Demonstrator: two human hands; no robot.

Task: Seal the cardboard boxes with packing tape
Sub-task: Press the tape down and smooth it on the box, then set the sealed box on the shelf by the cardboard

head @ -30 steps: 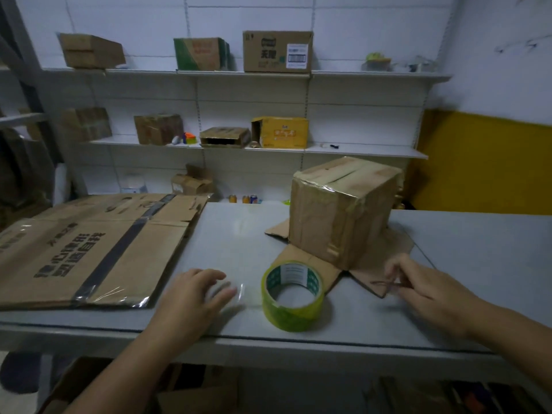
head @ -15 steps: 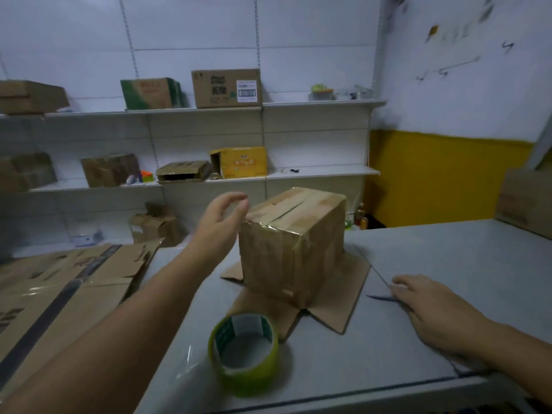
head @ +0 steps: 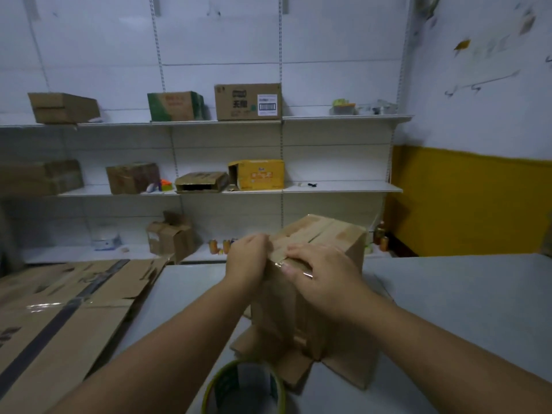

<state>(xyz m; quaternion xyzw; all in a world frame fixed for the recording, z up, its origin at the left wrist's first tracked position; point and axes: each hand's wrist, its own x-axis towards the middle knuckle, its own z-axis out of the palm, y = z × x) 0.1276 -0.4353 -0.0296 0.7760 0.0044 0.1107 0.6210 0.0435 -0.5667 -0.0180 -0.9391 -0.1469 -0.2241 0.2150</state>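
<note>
Upright near centre of the grey table (head: 463, 309): a cardboard box (head: 334, 243), top flaps closed, with the seam pointing toward 1 o'clock. Beneath it, a spread of flattened flaps (head: 349, 369), reaching out toward 5 and 7 o'clock.

Both hands on the near top edge. Left hand (head: 245, 259) at the 9 o'clock corner, fingers curled tight and pinching that edge. Right hand (head: 322, 276) just beside it toward 3 o'clock, fingers bent over the top, thumb against the near face, gripping the same edge. Between them, a glossy strip (head: 277, 264) along the edge. By the right thumb, something thin and shiny, too small to identify.

Tape roll (head: 243, 389) at 6 o'clock, cut by the lower frame edge, near the flaps but apart from the box. Flattened cartons (head: 59, 318) at 8 o'clock, lapping over the table's left edge. Widest stretch of grey tabletop from 3 to 4 o'clock. Shelves (head: 343, 186) with boxes at 12 o'clock, beyond the table's far edge.
</note>
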